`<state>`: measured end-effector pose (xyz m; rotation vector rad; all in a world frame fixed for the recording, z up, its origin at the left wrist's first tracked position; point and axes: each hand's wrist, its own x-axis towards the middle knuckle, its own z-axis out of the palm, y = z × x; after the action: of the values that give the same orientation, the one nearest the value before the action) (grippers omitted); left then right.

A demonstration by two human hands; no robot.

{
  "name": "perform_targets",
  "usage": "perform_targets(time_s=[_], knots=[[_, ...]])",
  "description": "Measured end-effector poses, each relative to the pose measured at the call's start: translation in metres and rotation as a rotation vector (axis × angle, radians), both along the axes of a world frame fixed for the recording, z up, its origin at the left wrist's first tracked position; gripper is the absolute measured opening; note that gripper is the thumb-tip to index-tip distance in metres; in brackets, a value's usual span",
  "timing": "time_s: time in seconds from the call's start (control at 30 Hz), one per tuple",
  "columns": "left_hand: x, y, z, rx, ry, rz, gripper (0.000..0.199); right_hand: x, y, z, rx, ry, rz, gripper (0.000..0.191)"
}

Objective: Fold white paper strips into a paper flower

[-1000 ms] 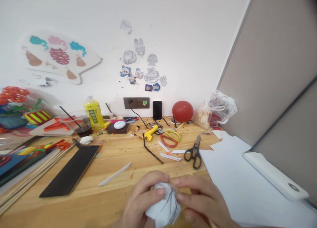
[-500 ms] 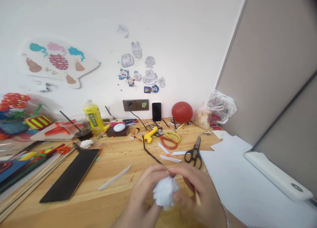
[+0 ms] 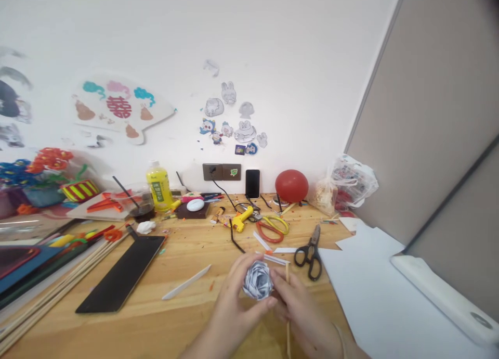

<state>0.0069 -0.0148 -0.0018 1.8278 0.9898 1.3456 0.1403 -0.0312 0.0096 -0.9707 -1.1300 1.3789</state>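
A whitish-grey paper rose point(image 3: 258, 280) sits between my two hands at the lower middle, its layered petals facing up. My left hand point(image 3: 236, 299) curls around the rose's left side, thumb below it. My right hand point(image 3: 298, 302) grips its right edge with thumb and fingers. A thin wooden stick point(image 3: 288, 330) runs upright through my right hand, its top showing above the fingers. Black-handled scissors point(image 3: 310, 253) lie just beyond my right hand, and white paper strips point(image 3: 276, 258) lie beyond the rose.
White paper sheets point(image 3: 358, 281) cover the right side. On the left are a black board point(image 3: 122, 276), long sticks point(image 3: 62, 283) and a loose strip point(image 3: 186, 282). Behind stand a glue gun point(image 3: 242, 218), red-handled scissors point(image 3: 270, 231), a yellow bottle point(image 3: 159, 187) and a red balloon point(image 3: 291, 186).
The rose has turned so that its spiral of petals shows. My right hand has shifted and the stick in it now stands upright. The view has swung a little left and up.
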Motion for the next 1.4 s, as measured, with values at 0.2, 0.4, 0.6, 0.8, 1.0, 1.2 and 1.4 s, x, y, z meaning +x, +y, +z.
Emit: perform_targets(time_s=[0.2,0.4,0.6,0.8,1.0,1.2,1.4], knots=[[0.002,-0.003,0.002,-0.033,0.077,-0.026,0.038,-0.002,0.003,-0.011,0.115,-0.096,-0.019,0.030],[0.006,-0.001,0.005,-0.051,0.188,0.152,0.019,0.008,0.007,-0.010,0.432,-0.485,-0.377,0.017],[0.012,0.000,-0.004,-0.243,0.024,0.052,0.057,0.008,0.001,-0.002,0.682,-0.776,-0.244,0.011],[0.006,0.006,0.000,-0.699,-0.377,-0.332,0.027,0.014,0.009,0.003,0.539,-0.750,-0.117,0.012],[0.012,-0.001,0.005,-0.946,-0.699,-0.308,0.032,0.011,0.008,0.004,0.395,-0.686,-0.106,0.020],[0.015,-0.002,-0.002,-0.988,-0.830,-0.121,0.034,0.004,0.004,-0.004,0.433,-0.800,-0.070,0.033],[0.017,-0.004,-0.003,-1.048,-0.865,-0.046,0.032,0.000,0.001,-0.009,0.486,-0.793,-0.059,0.030]])
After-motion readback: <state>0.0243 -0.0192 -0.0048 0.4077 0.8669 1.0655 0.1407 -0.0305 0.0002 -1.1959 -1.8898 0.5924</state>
